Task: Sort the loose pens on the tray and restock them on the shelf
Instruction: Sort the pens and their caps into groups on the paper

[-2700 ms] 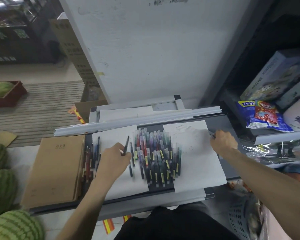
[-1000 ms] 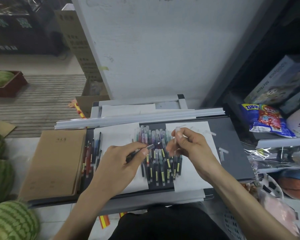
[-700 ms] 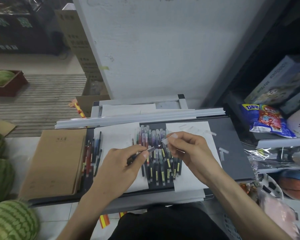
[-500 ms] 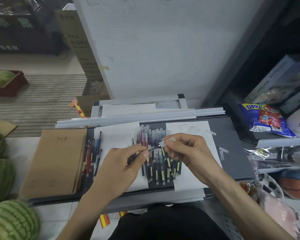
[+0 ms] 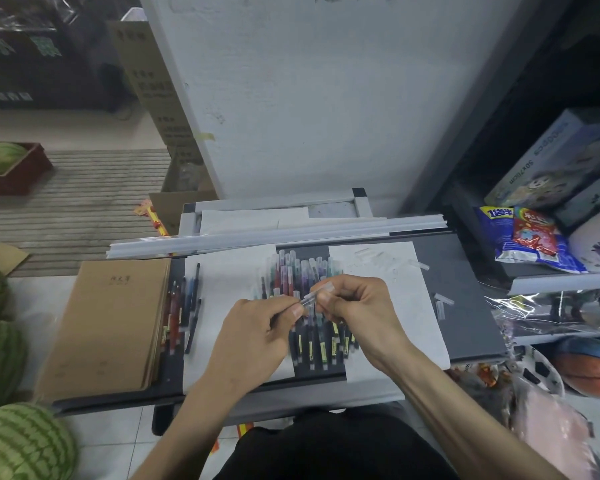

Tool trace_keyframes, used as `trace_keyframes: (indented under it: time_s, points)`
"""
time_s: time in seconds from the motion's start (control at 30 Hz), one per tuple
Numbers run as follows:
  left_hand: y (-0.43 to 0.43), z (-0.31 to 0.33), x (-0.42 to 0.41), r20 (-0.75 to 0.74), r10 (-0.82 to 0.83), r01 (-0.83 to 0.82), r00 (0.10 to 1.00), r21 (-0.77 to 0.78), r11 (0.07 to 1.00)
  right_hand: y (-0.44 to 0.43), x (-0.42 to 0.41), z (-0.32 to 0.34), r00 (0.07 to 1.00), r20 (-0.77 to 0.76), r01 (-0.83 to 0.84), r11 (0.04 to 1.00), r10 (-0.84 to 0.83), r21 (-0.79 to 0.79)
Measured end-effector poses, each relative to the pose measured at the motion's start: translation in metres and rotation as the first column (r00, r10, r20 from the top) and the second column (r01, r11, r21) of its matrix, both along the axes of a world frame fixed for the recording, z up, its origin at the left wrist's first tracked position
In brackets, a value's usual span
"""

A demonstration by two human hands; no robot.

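Before a white wall, a dark tray [image 5: 465, 306] carries white sheets, with a row of pens [image 5: 314, 346] lying across its middle. A few loose pens [image 5: 189, 306] lie near its left edge, just beside a stack of brown notebooks [image 5: 111, 323]. Above the row, the left hand [image 5: 257, 336] pinches a pen [image 5: 305, 302] between thumb and fingers, while the right hand [image 5: 359, 308] pinches a clear cap [image 5: 322, 291] at that pen's tip; whether the cap is fully seated cannot be told.
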State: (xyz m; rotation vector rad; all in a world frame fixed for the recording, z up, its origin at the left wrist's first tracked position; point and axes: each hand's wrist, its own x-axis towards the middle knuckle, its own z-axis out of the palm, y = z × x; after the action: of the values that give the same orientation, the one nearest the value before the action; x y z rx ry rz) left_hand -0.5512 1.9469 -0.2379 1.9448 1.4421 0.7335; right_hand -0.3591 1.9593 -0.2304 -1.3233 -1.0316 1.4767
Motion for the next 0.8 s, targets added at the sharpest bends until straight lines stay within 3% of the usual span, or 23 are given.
trace_keyframes:
  time_s: [0.33, 0.43, 0.57, 0.7, 0.8]
  points:
    - [0.0, -0.029, 0.011, 0.104, 0.137, -0.108, 0.985, -0.248, 0.963, 0.022, 0.001, -0.031, 0.983, 0.049, -0.169, 0.976, 0.176, -0.135]
    - [0.011, -0.05, 0.01, 0.089, 0.264, -0.224, 0.96, -0.318, 0.921, 0.027, 0.006, -0.048, 0.94, 0.237, -0.199, 0.958, 0.246, -0.206]
    - [0.035, -0.085, -0.011, 0.032, 0.502, -0.459, 0.864, -0.36, 0.812, 0.032, 0.023, -0.079, 0.669, 0.647, -0.279, 0.93, 0.367, -0.239]
    - [0.057, -0.114, -0.039, -0.129, 0.591, -0.594, 0.796, -0.358, 0.721, 0.042, 0.052, -0.096, 0.459, 0.818, -0.24, 0.935, 0.346, -0.261]
    - [0.063, -0.127, -0.048, -0.246, 0.551, -0.603, 0.798, -0.347, 0.718, 0.056, 0.076, -0.103, 0.357, 0.891, -0.186, 0.956, 0.281, -0.227]
